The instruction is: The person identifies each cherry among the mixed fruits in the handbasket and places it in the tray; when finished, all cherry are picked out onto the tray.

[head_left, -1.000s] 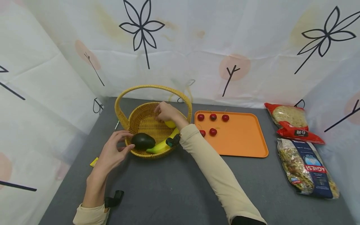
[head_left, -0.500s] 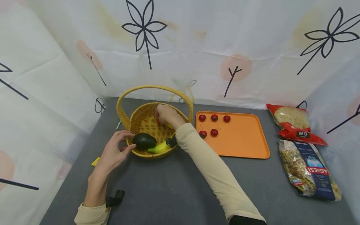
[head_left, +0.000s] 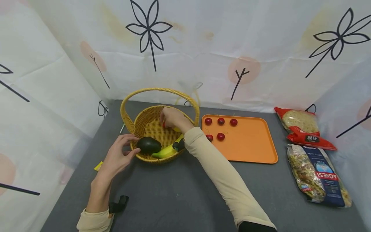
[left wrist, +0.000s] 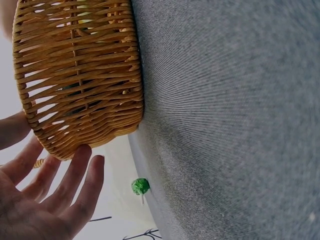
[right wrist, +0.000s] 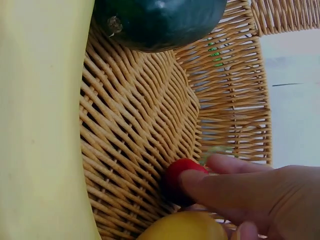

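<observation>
In the head view a yellow wicker basket [head_left: 149, 124] with a tall handle holds a dark green avocado [head_left: 149, 145], a banana [head_left: 166, 151] and a yellow, lemon-like fruit [head_left: 176, 129], mostly hidden. My left hand [head_left: 119, 155] grips the basket's left rim; in the left wrist view its fingers [left wrist: 80, 170] touch the woven side. Inside the basket, my right hand [head_left: 173, 118] pinches a red cherry [right wrist: 181, 177] low over the woven bottom, beside the yellow fruit [right wrist: 185, 227]. Seen from the right wrist, the banana [right wrist: 42, 120] and avocado [right wrist: 160, 22] are near.
An orange tray [head_left: 249, 141] with several cherries [head_left: 221, 121] lies right of the basket. Farther right are a red food packet [head_left: 301, 124] and a pasta bag [head_left: 318, 175]. A green-wrapped lollipop [left wrist: 140, 186] stands behind the basket; a yellow item [head_left: 98, 166] lies left.
My right hand has lowered a little into the basket, its fingers drawn closer together, and the red cherry has come into sight beneath it. The left hand stays at the rim.
</observation>
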Available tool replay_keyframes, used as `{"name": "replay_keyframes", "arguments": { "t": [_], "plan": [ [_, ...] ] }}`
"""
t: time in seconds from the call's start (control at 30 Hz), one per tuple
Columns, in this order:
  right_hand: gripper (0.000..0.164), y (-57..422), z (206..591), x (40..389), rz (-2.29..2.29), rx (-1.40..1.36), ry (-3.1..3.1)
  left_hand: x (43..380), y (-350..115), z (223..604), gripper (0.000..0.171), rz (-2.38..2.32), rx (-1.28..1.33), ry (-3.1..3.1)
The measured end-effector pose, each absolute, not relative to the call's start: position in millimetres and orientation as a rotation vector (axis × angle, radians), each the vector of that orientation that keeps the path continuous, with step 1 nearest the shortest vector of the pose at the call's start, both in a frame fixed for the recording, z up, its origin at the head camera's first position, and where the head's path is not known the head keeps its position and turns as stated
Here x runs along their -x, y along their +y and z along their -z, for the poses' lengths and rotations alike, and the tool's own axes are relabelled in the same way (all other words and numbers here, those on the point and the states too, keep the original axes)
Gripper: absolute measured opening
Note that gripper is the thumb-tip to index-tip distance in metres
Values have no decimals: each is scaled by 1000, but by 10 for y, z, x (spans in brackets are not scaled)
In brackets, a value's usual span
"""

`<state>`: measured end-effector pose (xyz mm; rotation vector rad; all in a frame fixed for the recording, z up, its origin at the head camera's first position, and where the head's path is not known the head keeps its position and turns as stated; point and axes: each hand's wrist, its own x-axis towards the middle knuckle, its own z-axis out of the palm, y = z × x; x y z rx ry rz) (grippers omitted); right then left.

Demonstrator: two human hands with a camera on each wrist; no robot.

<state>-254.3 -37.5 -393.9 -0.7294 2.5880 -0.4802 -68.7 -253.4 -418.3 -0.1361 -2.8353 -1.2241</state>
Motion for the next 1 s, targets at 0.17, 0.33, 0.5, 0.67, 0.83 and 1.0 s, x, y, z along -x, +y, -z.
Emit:
{"name": "replay_keyframes", "arguments": {
  "t": [0.17,0.33,0.5,0.67,0.83,1.0],
  "plan": [
    [27,-353,3933,2546,543,812,2584,692,-2536,4179,39,1232,142,-2830],
    [24,-300,3860,2525,810,865,2473,701,-2534,4174,38,1225,139,-2832],
    [26,-192,3707,2401,1055,882,2290,706,-2533,4179,39,1232,129,-2830],
    [24,61,3587,2192,1185,986,2239,709,-2527,4192,39,1237,135,-2828],
    [24,500,3440,1916,1353,1075,2127,706,-2532,4197,39,1232,149,-2824],
    [26,1018,3369,1647,1510,1106,2080,705,-2541,4199,39,1218,163,-2822]
  ]
}}
